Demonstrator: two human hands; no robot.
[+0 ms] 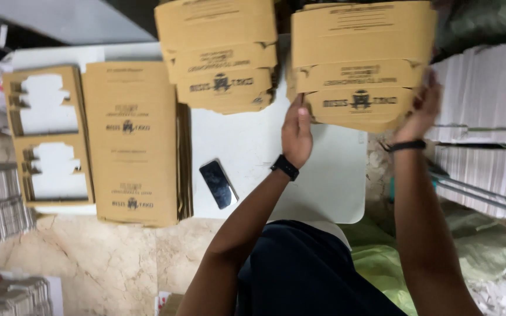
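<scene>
A pile of flat brown die-cut cardboard box blanks (361,64) lies at the far right of a white table (247,140). My left hand (297,131) presses against its left edge and my right hand (423,108) grips its right edge. Each wrist wears a black band. A second pile of the same blanks (221,55) sits just left of it, untouched.
A stack of uncut printed cardboard sheets (130,143) lies at the table's left, with leftover cut-out frames (45,134) beside it. A black phone (218,183) rests near the table's front edge. Tall stacks of white sheets (487,117) stand at right. Marble floor below.
</scene>
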